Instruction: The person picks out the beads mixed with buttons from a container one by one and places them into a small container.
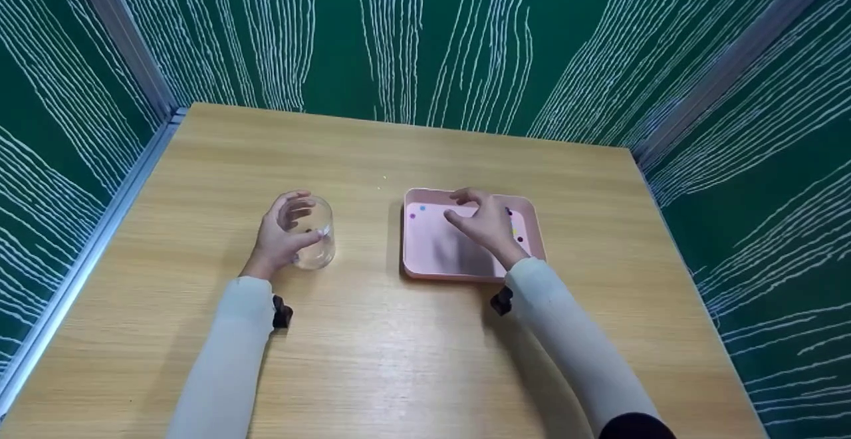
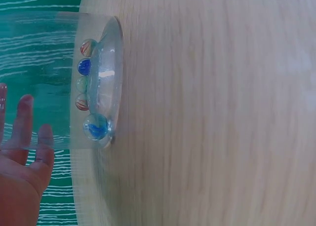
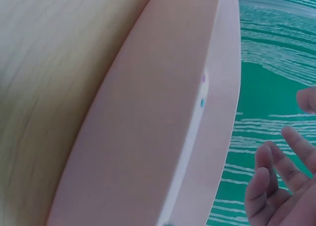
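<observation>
My left hand [image 1: 276,236] is wrapped around a clear glass [image 1: 321,253] standing upright on the table, thumb on the near side and fingers on the far side. Several glass marbles [image 2: 96,127] lie along the bottom of it in the left wrist view, some bluish, some with reddish swirls. Over the pink tray [image 1: 432,253] hovers my right hand [image 1: 488,223], thumb and fingers spread apart with nothing between them. Small coloured dots, among them a purple one [image 1: 412,216] and a blue one [image 1: 422,208], show inside the tray; the hand and forearm cover part of its right side.
The wooden table [image 1: 372,346] extends around both things. A few tiny pale specks [image 1: 384,177] are on it behind the tray. Green walls [image 1: 339,33] with white streaks stand along the back and sides, with metal posts [image 1: 126,33] at the corners.
</observation>
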Available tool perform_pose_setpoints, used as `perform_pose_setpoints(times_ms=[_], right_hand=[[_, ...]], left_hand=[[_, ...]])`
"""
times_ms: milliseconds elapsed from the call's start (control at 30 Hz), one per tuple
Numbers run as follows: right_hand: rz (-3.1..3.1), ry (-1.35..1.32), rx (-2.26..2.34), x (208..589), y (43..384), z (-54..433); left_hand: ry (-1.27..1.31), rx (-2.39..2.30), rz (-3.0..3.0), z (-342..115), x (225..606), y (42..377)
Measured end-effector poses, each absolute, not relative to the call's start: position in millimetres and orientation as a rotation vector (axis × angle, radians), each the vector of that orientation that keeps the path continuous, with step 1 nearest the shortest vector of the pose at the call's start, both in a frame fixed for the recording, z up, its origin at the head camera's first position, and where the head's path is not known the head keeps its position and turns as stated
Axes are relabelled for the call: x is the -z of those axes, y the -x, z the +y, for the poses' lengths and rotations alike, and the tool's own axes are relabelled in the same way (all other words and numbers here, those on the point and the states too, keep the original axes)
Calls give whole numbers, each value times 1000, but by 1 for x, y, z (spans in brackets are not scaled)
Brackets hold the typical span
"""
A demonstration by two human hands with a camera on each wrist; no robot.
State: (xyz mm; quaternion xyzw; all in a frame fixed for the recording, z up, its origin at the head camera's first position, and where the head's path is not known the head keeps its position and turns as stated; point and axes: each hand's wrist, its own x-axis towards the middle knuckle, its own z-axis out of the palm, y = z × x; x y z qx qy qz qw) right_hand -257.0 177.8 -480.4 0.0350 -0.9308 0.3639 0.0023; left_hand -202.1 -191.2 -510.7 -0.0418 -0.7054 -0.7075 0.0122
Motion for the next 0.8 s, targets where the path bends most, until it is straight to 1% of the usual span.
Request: perform_pose_setpoints(times_ms=[133,333,567,800], right_hand=[[-2938,-53,-1110,480,259,189],[-2956,12,-850,482,261,207],[-2957,21,-993,487,270,224],[-3039,0,-858,495,280,240]], left_hand=[[130,2185,-2186,-193,520,208],[129,2172,-2195,-192,517,206],[156,2170,-2209,-189,498,195],[141,2188,-2206,-188,496,193]])
